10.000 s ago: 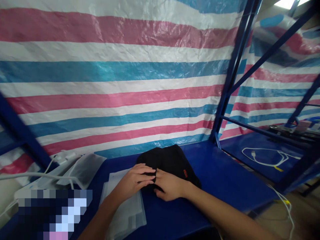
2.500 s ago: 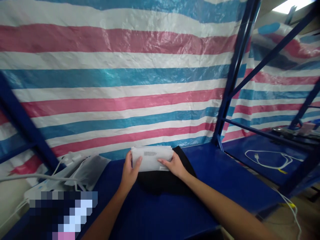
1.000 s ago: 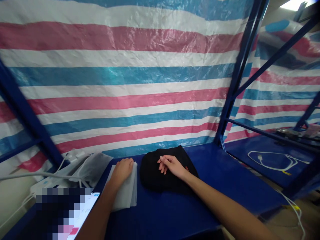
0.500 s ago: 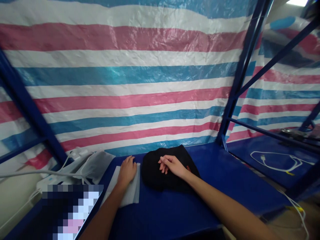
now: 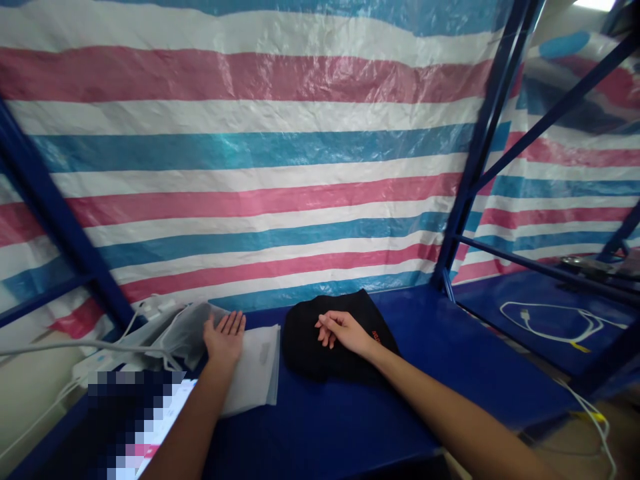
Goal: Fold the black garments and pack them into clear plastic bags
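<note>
My left hand [image 5: 225, 339] is open, palm turned up and fingers stretched out, at the left edge of a flat, whitish translucent plastic bag [image 5: 259, 367]. A crumpled clear plastic bag [image 5: 187, 327] lies just beyond that hand, to the left. My right hand [image 5: 343, 332] rests over a folded black cloth item [image 5: 310, 360] with orange lettering near its right side. The right fingers are loosely curled and slightly apart, with nothing seen in them. The black cloth lies flat on the blue tabletop [image 5: 430, 347], right of the whitish bag.
At the lower left is a lit, partly blurred-out screen [image 5: 160, 420]. White cables and a power strip [image 5: 100, 363] lie behind it. Blue metal posts [image 5: 473, 167] frame the table, before a striped plastic sheet [image 5: 270, 200]. A white cable [image 5: 555, 333] lies coiled at right.
My left hand has moved left off the middle of the whitish bag and turned palm up, uncovering more of the bag. The right hand and the black cloth have stayed in place.
</note>
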